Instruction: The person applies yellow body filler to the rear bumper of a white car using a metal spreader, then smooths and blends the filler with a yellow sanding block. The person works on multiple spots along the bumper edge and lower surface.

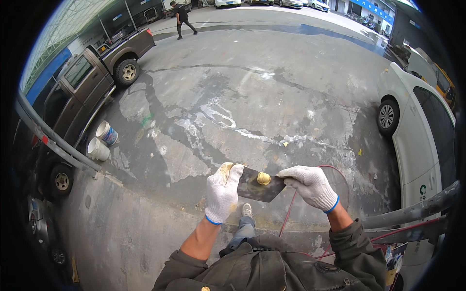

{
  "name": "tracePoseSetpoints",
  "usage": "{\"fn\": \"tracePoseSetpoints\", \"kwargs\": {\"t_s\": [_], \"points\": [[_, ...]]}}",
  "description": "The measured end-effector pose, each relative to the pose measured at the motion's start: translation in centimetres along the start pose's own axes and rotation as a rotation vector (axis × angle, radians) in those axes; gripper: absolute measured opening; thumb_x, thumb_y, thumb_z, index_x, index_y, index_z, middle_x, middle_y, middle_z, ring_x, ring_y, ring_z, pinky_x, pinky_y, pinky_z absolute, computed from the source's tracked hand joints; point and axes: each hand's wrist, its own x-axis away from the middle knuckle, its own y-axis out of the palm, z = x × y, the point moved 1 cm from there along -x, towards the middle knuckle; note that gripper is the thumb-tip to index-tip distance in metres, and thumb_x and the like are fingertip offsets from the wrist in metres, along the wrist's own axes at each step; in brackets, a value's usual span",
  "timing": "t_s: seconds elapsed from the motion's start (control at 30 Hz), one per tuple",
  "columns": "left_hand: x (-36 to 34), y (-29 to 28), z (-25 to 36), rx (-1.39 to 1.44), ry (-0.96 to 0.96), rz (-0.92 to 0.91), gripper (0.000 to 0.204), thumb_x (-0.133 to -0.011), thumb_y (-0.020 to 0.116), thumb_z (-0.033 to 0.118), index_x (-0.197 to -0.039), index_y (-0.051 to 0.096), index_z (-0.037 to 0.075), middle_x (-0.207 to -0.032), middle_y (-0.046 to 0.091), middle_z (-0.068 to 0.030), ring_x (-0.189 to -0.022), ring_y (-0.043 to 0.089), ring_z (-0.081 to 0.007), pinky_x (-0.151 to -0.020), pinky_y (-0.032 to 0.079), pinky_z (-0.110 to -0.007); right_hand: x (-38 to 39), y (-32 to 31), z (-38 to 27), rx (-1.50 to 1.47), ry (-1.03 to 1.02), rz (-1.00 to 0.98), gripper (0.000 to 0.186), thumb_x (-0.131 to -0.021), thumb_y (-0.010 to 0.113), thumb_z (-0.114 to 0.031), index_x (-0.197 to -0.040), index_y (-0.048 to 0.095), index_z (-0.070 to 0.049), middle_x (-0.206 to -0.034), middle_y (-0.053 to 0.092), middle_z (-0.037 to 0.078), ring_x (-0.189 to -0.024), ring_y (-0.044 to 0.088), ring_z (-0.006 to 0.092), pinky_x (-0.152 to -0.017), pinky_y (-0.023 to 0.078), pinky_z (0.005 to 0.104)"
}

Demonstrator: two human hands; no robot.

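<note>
My left hand (224, 191), in a white knit glove with yellowish smears, grips the left end of a flat dark plate (250, 189) held level with the ground in front of me. A lump of pale yellow paste (263, 178) sits on the plate near its far edge. My right hand (310, 186), gloved the same way, pinches at the plate's right end; whether a second thin piece is between those fingers, I cannot tell.
A brown pickup (90, 82), metal railing (58, 145) and two buckets (99, 149) stand left. A white car (420, 155) and pipe rail (403, 213) are right. A red hose (289, 208) lies below. A person (182, 19) walks on the far pavement (228, 53).
</note>
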Motion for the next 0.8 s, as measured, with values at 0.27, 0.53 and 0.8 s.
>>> {"fn": "tracePoseSetpoints", "kwargs": {"t_s": [0.27, 0.53, 0.8], "points": [[-19.3, 5.5, -3.6, 0.096, -0.043, -0.068, 0.026, -0.109, 0.058, 0.019, -0.097, 0.066, -0.003, -0.073, 0.058, -0.0005, -0.068, 0.043, -0.0078, -0.060, 0.041, -0.030, -14.5, -2.2, 3.3, 0.696, -0.404, 0.482, 0.042, -0.073, 0.070, -0.015, -0.114, 0.077, -0.015, -0.116, 0.075, 0.003, -0.100, 0.071, 0.0248, -0.089, 0.055, 0.0408], [-33.4, 10.6, -10.5, -0.054, -0.044, -0.070, 0.024, -0.107, 0.059, 0.018, -0.103, 0.069, -0.004, -0.073, 0.063, -0.0080, -0.067, 0.052, -0.0109, -0.062, 0.047, -0.032, -26.4, -4.0, 13.9, 0.663, -0.263, 0.536, 0.045, -0.070, 0.069, -0.013, -0.114, 0.077, -0.016, -0.114, 0.075, 0.000, -0.096, 0.069, 0.0231, -0.084, 0.052, 0.0382], [-50.8, 18.3, -14.5, -0.134, -0.005, 0.071, 0.025, -0.107, 0.059, 0.018, -0.103, 0.070, -0.004, -0.072, 0.066, -0.0106, -0.064, 0.058, -0.0134, -0.060, 0.047, -0.034, -42.6, -10.8, 27.8, 0.473, -0.376, 0.549, 0.044, -0.066, 0.071, -0.007, -0.108, 0.078, -0.015, -0.113, 0.075, 0.001, -0.092, 0.069, 0.0222, -0.083, 0.054, 0.0385]]}}
